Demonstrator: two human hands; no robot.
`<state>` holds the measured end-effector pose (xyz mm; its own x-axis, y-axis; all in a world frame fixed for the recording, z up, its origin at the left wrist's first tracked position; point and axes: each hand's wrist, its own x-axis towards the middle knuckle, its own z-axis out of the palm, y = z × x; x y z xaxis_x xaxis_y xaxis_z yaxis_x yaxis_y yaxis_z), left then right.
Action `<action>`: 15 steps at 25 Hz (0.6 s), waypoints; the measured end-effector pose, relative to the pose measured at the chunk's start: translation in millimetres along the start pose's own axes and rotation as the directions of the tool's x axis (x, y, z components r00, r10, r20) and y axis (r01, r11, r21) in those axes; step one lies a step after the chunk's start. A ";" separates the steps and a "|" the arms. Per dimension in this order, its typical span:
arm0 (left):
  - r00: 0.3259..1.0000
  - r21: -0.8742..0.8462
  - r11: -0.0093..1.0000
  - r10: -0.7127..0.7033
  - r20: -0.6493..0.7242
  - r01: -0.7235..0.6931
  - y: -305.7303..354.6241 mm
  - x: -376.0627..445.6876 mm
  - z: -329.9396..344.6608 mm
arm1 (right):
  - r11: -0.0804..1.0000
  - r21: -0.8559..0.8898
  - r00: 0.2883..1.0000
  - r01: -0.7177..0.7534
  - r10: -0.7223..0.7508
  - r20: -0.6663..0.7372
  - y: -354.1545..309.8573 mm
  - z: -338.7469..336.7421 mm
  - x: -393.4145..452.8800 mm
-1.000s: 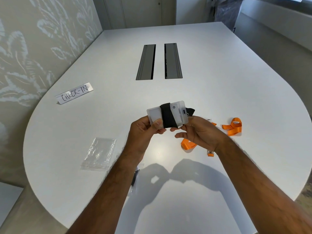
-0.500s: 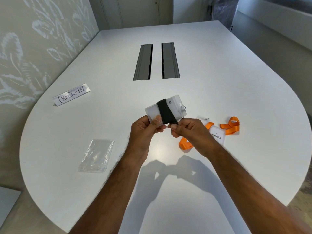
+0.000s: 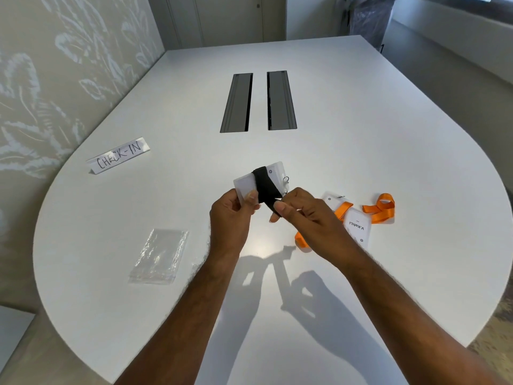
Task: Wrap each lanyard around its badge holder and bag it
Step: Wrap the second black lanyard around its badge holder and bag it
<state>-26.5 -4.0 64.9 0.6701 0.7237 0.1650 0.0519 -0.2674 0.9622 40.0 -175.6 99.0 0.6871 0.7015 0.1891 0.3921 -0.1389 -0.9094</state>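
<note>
**Black lanyard half wound, its end hidden**

Where the black fabric lanyard (image 3: 265,187) passes under the right hand (image 3: 302,215), its end is hidden; that grip pinches it, while the left hand (image 3: 231,215) holds the clear plastic badge holder (image 3: 259,182) above the white rounded table (image 3: 361,151). The right wrist partly covers an orange ribbon lanyard (image 3: 380,209). Clear plastic bags (image 3: 161,254) lie left, near a folded "CHECK-IN" paper sign (image 3: 119,157)

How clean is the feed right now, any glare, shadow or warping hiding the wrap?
Head view: sharp on the black lanyard and badge holder; both hands cast hard shadows on the near table, clear of the work. A soft glare patch lies between the shadows. Wide-angle lens bows the table edge. The clear bags glint slightly.
</note>
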 end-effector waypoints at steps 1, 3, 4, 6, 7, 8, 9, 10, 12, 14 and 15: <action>0.999 0.031 0.999 0.031 0.010 -0.031 -1.6 0.2 0.8 | 1.000 0.014 1.000 0.008 -0.008 -0.028 -2.7 -0.8 3.7; 0.996 0.064 0.995 0.071 0.046 -0.074 -4.5 -0.3 3.7 | 0.999 0.023 0.997 0.039 -0.037 -0.064 -6.6 -2.5 13.0; 0.994 0.068 0.994 0.081 0.069 -0.085 -4.2 -1.6 5.0 | 0.998 0.015 0.995 0.062 -0.060 -0.077 -7.7 -3.6 17.8; 0.989 0.082 0.990 0.103 0.108 -0.112 -1.1 -3.2 6.3 | 0.995 -0.030 0.989 0.092 -0.095 -0.114 -6.8 -6.5 27.2; 0.986 0.099 0.988 0.110 0.126 -0.123 1.0 -3.4 5.7 | 0.994 -0.061 0.986 0.085 -0.093 -0.136 -5.5 -7.3 30.5; 0.983 0.110 0.986 0.108 0.146 -0.125 4.2 -3.8 4.2 | 0.994 -0.086 0.984 0.070 -0.083 -0.158 -4.7 -7.9 32.4; 0.981 0.110 0.987 0.102 0.167 -0.121 7.2 -3.8 2.3 | 0.994 -0.096 0.981 0.057 -0.073 -0.178 -4.2 -7.2 32.8; 0.979 0.095 0.989 0.092 0.185 -0.111 10.1 -3.6 0.2 | 0.994 -0.096 0.978 0.051 -0.070 -0.197 -3.8 -6.9 32.0; 0.974 0.053 0.995 0.076 0.213 -0.089 16.0 -5.0 -3.0 | 0.994 -0.092 0.969 0.063 -0.083 -0.233 -3.1 -6.9 28.9; 0.968 -0.006 0.998 0.068 0.241 -0.069 22.3 -6.8 -4.5 | 0.994 -0.072 0.960 0.082 -0.098 -0.260 -1.2 -8.3 27.4; 0.965 -0.038 0.997 0.068 0.254 -0.060 24.8 -6.9 -4.1 | 0.994 -0.051 0.960 0.094 -0.104 -0.261 0.1 -9.5 27.5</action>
<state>-32.9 -13.0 88.5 0.8384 0.5181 0.1694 -0.0166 -0.2864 0.9580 64.7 -163.0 107.6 0.7781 0.5056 0.3727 0.4855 -0.1076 -0.8676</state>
